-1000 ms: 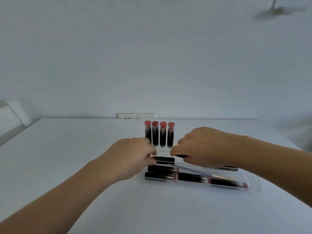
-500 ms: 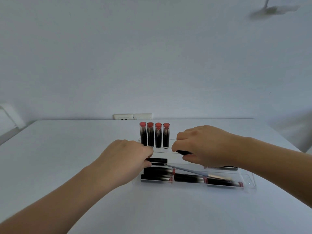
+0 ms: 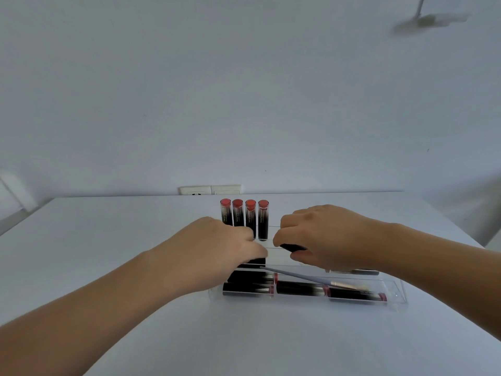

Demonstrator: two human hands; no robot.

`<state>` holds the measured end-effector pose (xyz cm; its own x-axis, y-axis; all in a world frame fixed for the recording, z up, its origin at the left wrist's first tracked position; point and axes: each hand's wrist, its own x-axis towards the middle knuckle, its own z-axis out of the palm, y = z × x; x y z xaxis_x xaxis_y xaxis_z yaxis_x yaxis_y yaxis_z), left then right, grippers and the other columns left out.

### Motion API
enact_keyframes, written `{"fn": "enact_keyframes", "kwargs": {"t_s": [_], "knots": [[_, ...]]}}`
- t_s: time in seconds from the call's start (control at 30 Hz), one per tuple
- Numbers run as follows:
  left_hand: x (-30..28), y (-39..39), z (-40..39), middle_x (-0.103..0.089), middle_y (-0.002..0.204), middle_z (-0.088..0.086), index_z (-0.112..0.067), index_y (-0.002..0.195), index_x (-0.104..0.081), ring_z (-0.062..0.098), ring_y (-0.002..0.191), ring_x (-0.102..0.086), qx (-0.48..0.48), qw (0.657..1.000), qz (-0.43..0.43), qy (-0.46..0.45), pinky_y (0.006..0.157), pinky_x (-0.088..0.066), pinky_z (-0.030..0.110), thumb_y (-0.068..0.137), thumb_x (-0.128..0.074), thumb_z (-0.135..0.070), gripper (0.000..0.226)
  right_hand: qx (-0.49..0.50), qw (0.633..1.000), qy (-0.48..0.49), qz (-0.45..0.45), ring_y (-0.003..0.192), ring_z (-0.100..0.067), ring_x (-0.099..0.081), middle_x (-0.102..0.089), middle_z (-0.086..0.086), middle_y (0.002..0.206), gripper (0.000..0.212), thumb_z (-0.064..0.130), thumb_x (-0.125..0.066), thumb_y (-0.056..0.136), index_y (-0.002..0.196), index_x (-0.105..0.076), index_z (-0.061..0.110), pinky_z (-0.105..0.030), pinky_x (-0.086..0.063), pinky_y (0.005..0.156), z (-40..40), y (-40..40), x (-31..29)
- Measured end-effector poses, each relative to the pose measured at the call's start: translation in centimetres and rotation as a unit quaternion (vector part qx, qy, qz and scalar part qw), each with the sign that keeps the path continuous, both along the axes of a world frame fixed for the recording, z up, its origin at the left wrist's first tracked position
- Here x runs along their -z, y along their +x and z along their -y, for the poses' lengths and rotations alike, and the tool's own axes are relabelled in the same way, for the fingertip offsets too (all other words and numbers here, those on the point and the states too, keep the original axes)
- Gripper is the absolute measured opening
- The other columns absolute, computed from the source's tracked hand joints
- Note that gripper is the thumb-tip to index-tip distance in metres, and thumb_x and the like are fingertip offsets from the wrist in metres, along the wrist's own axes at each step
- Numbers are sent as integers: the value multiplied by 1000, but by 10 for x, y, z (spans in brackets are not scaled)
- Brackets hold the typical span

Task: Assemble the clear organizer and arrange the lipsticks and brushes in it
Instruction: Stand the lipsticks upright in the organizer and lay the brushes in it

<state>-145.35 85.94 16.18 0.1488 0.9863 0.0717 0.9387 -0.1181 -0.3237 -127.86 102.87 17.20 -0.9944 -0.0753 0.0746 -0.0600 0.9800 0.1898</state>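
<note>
On the white table (image 3: pixel 108 267) the clear organizer (image 3: pixel 398 297) lies with its long axis running left to right across the view, its near right corner plainly outlined and its left end hidden under the left hand (image 3: pixel 217 248). Along its near edge lie black lipsticks (image 3: pixel 301 289) on their sides, end to end and parallel to that long axis, with red bands between the black sections. A thin grey brush (image 3: pixel 306 278) rests across them at a slant — its handle end pointing left and away, toward the left hand, its metal ferrule and bristle end pointing right and nearer. At the back, four upright lipsticks (image 3: pixel 244 218) stand side by side in a row, red tops up, their long axes vertical. The left hand is curled knuckles-up over the left part of the organizer, its fingertips at a black tube (image 3: pixel 252 263) lying crosswise; whether it actually grips that tube I cannot tell. The right hand (image 3: pixel 325 237) hovers over the middle, fingers curled round a dark cylindrical piece (image 3: pixel 291 247) — its long axis roughly left to right, one rounded end poking out leftward between thumb and forefinger. A wall socket plate (image 3: pixel 210 190) sits behind the table's far edge.
</note>
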Motion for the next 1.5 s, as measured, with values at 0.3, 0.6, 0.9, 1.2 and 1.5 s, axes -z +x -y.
{"fn": "enact_keyframes", "kwargs": {"t_s": [0.3, 0.6, 0.9, 1.2, 1.5], "knots": [[-7, -4, -8, -47, 87, -3, -33, 116, -60, 23, 54, -45, 48, 995, -77, -31, 43, -17, 30, 71, -54, 7, 61, 5, 1000, -5, 4, 99, -18, -54, -57, 5, 110, 27, 28, -51, 99, 125, -55, 27, -36, -47, 78, 0, 1, 0], [-8, 3, -20, -36, 94, -3, -37, 133, -51, 28, 65, -49, 36, 996, -38, -74, 50, -31, 35, 81, -46, 6, 67, 9, 1000, -10, 15, 100, -18, -54, -57, 7, 111, 27, 29, -51, 99, 126, -55, 29, -36, -47, 78, 0, 4, 0], [-15, -1, 1, -57, 73, -9, -24, 85, -63, 18, 53, -57, 99, 992, -5, 75, 41, -32, 26, 83, -77, -35, 18, -5, 1000, -18, -6, 98, -16, -53, -60, 8, 110, 26, 29, -54, 98, 124, -57, 28, -32, -43, 81, -2, 6, -1], [-8, -37, 36, -57, 95, -34, -47, 104, -70, 9, 65, -53, -51, 940, 296, 161, 55, -36, 22, 85, -64, -54, 21, 92, 976, -189, -58, 92, 0, -51, -52, 28, 97, 32, 33, -66, 93, 123, -59, 42, -17, -41, 74, -6, 20, -17], [-1, -66, 62, -67, 81, -19, -40, 91, -64, 13, 49, -50, -190, 908, 363, 89, 50, -42, 29, 75, -77, -51, 23, 160, 943, -285, -65, 59, -18, -57, -69, 12, 69, 30, 51, -75, 75, 80, -52, 32, -33, -47, 55, -5, 30, -31]]}}
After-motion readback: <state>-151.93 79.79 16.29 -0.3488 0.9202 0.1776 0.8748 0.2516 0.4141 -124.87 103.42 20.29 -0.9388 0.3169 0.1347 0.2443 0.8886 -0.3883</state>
